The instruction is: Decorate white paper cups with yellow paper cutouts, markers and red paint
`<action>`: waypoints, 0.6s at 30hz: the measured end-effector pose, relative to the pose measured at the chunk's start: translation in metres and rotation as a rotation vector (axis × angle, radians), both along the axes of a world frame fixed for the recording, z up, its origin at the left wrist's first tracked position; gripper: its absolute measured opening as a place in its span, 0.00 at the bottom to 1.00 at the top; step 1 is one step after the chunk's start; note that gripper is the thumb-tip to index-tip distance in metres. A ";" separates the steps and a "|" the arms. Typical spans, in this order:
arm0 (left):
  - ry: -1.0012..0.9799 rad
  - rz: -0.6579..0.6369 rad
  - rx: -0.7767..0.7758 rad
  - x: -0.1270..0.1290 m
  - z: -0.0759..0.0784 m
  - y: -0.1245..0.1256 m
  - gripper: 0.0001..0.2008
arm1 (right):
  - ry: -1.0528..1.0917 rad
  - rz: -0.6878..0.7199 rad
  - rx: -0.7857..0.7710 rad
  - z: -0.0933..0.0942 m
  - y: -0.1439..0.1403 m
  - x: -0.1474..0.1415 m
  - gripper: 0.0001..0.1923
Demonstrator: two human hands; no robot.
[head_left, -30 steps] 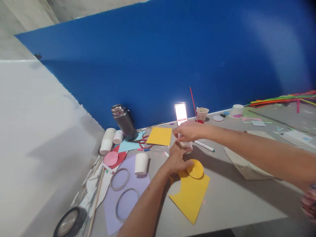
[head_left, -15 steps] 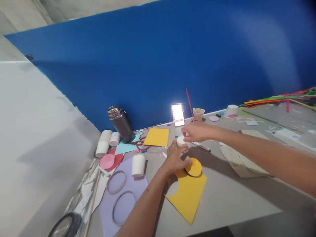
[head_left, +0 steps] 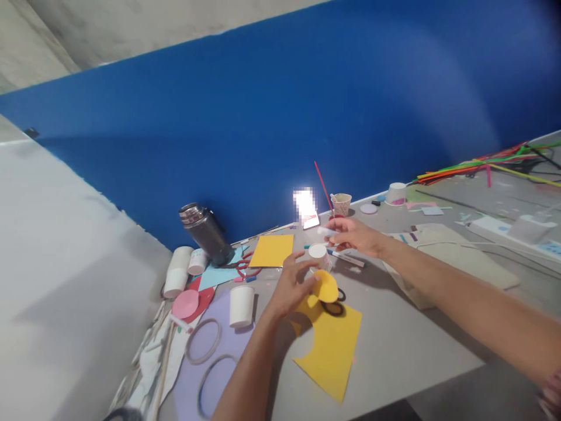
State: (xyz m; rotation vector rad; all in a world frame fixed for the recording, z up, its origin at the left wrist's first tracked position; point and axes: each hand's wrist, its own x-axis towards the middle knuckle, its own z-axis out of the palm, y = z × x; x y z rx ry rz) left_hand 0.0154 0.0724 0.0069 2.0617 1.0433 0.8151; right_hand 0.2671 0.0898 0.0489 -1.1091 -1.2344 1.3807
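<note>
the left hand has lifted the yellow paper circle off the table, pinched in its fingers.

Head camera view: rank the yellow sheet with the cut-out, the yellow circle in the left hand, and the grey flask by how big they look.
1. yellow sheet, largest.
2. grey flask, though it stands farther off.
3. yellow circle, pinched in the left hand, smallest.

Our left hand sits just in front of the small upturned white paper cup, forearm running up from the lower edge, wrist straight, fingers curled and pinching. Our right hand hovers just above and to the right of that cup, arm stretched in from the right side, thumb and fingertips closed together in a light pinch, palm turned down.
</note>
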 end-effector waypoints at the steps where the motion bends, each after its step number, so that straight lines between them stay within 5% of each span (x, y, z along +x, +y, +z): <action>1: -0.052 0.047 0.011 0.000 0.004 0.000 0.16 | 0.045 -0.011 -0.017 -0.006 -0.002 0.003 0.23; 9: -0.488 0.158 -0.228 0.021 0.011 0.001 0.25 | 0.250 0.146 -0.186 -0.031 -0.024 -0.012 0.25; 18: -0.440 0.181 -0.096 0.027 0.014 0.005 0.28 | 0.439 0.299 -0.306 -0.028 -0.047 -0.043 0.26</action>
